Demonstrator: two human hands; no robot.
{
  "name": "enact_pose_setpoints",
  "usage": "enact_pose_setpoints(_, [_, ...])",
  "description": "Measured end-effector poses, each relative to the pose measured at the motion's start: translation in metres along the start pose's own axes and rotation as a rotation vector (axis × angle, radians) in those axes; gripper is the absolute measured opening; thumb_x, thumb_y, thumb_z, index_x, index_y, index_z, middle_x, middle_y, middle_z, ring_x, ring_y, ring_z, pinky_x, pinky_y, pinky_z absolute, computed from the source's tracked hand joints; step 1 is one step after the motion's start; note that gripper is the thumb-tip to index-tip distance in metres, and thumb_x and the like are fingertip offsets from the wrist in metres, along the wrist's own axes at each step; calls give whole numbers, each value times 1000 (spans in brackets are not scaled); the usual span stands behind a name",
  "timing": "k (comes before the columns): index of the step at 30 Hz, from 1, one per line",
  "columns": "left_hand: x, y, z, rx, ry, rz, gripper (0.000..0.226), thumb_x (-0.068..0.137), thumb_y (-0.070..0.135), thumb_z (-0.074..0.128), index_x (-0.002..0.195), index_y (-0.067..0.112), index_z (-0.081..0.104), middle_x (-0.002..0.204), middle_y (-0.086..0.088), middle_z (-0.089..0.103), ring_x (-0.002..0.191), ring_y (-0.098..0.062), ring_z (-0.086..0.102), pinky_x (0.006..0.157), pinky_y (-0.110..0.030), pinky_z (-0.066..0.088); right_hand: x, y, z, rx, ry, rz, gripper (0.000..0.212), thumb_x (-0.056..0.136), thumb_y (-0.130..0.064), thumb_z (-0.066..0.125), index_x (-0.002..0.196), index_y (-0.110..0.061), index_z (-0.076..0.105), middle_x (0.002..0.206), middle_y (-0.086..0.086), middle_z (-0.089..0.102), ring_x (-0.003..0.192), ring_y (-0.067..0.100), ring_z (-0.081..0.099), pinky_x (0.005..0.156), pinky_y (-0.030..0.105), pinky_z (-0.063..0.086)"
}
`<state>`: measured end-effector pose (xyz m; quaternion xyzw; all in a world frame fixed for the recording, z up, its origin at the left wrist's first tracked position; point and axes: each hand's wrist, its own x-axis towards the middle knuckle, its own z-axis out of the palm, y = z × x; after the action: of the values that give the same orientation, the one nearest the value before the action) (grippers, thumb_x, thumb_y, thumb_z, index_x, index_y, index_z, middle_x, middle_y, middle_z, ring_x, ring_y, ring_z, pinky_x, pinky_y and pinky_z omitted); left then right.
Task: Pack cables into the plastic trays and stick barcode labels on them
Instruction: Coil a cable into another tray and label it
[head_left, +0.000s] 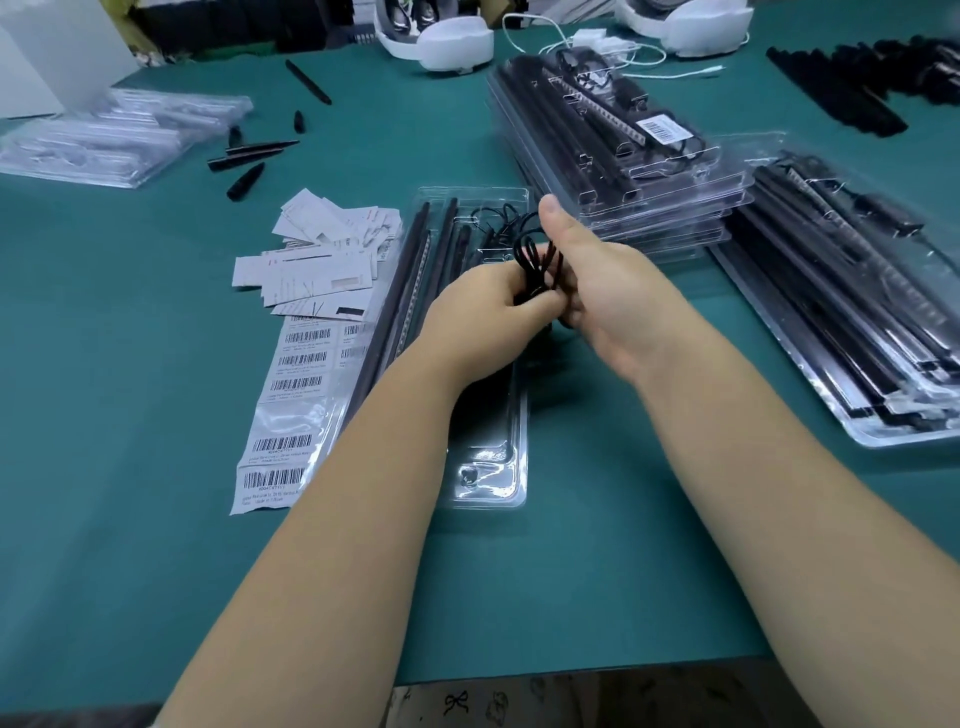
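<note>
A coiled black cable is held between both hands just above the open plastic tray, which lies in the middle of the green table. The left hand is curled round the lower part of the coil, and the right hand is closed on it from the other side with the thumb raised; the coil is not yet seated in the tray. Long black strips are already laid in the tray's left channels, and some thin black wire can be seen at its far end, so this tray is judged partly filled, with the cable still to be tucked in and no barcode label seen on it. Just left of the tray a sheet of barcode labels lies with several labels remaining, and peeled backing papers are heaped beyond it. Beyond the tray to its right, a stack of finished trays is seen, the top one bearing a label; further right of the tray, more filled trays are spread. Far left of the tray, empty clear trays wait, so it is judged that a good share of the work is done and more remains.
</note>
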<state>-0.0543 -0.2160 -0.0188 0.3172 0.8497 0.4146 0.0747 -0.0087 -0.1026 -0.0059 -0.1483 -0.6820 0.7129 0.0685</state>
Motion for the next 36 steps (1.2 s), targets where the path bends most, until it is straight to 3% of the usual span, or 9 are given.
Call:
enact_pose_setpoints(2, [2,0,1,23,42,-36,20,71,40,49,61,23,53,52,14,55,52,-3,46,57,-32,39,-1,-7,-9,-151,-27,63,66,77,-68,47,92,-8,68,83,-1,66,77,15,61,80,33,49])
enact_pose_setpoints(5, [6,-2,2,73,99,-44,38,79,44,54,57,18,36,49,8,40,49,-9,37,52,-30,29,-5,-14,-28,-634,-47,27,33,94,-42,43,109,-19,62,99,-3,69,89,14,64,80,31,48])
enact_pose_setpoints(8, [8,-6,0,74,143,-37,50,91,41,58,56,18,31,44,9,35,41,-2,35,47,-26,26,-12,-14,-35,-1029,-171,4,25,88,-19,56,109,-30,66,105,-10,63,93,11,55,78,23,39])
enact_pose_setpoints(12, [8,-6,-2,31,107,-44,48,93,40,56,57,18,33,47,10,37,39,-1,34,43,-21,26,-15,-10,-37,-1225,-125,1,19,83,-26,69,101,-28,70,100,-7,67,86,13,56,65,23,38])
enact_pose_setpoints(17, [6,-6,-4,-10,53,-58,45,91,49,56,62,19,38,46,12,42,41,0,38,44,-17,29,-12,-15,-53,-912,-6,-96,10,73,-32,78,67,-33,69,69,-16,64,65,-2,55,54,19,38])
enact_pose_setpoints(26, [6,-8,-2,-93,-23,15,28,76,55,55,83,30,64,71,14,63,67,-4,57,74,-36,49,-13,-16,-39,6,-29,-97,17,78,10,66,81,-6,67,71,2,66,70,14,68,65,20,55])
enact_pose_setpoints(29, [4,-8,-3,-102,-45,64,3,76,51,59,78,51,62,70,26,65,68,6,59,74,-26,49,-13,-15,-36,57,-69,-103,16,81,13,59,85,-1,66,73,5,72,71,16,70,65,22,56])
enact_pose_setpoints(33, [4,-9,-2,-72,-46,31,20,71,56,61,77,38,67,69,17,66,68,-2,59,79,-35,51,-15,-15,-31,-81,-59,-104,16,82,8,60,88,-4,68,85,12,71,77,19,70,67,25,57])
enact_pose_setpoints(36, [2,-5,1,11,-14,35,19,77,54,56,80,36,65,69,10,64,69,-12,58,72,-36,50,-17,-22,-31,-232,65,-41,15,84,-15,56,77,-19,69,69,-3,70,66,10,67,50,20,50])
